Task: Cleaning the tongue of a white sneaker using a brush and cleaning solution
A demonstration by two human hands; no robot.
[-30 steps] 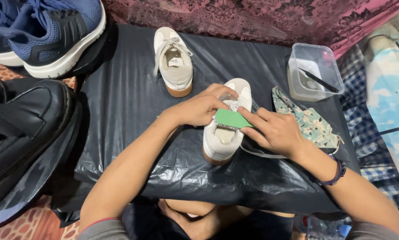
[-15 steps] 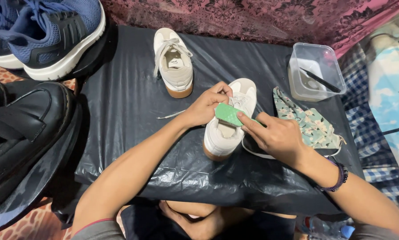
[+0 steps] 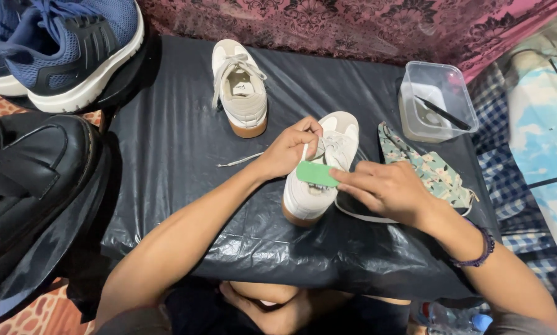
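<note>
Green pad (image 3: 316, 174), pinched in the right hand (image 3: 387, 189), lay against the heel collar of the white shoe (image 3: 318, 170); the left hand (image 3: 289, 149) gripped that shoe's side, steadying it on the black sheet (image 3: 167, 155). Its lace (image 3: 240, 160) lay loose left of the left hand, while the second shoe (image 3: 241, 87) beyond was laced, apparently untouched. A tub (image 3: 436, 102) and cloth (image 3: 436, 170) sat beyond the right hand. Cleaning seemed midway.

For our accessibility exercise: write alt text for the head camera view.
A left hand steadies a white shoe on black plastic sheet while the right hand presses a green pad to it. Its twin, a plastic tub and floral cloth lie nearby.
</note>
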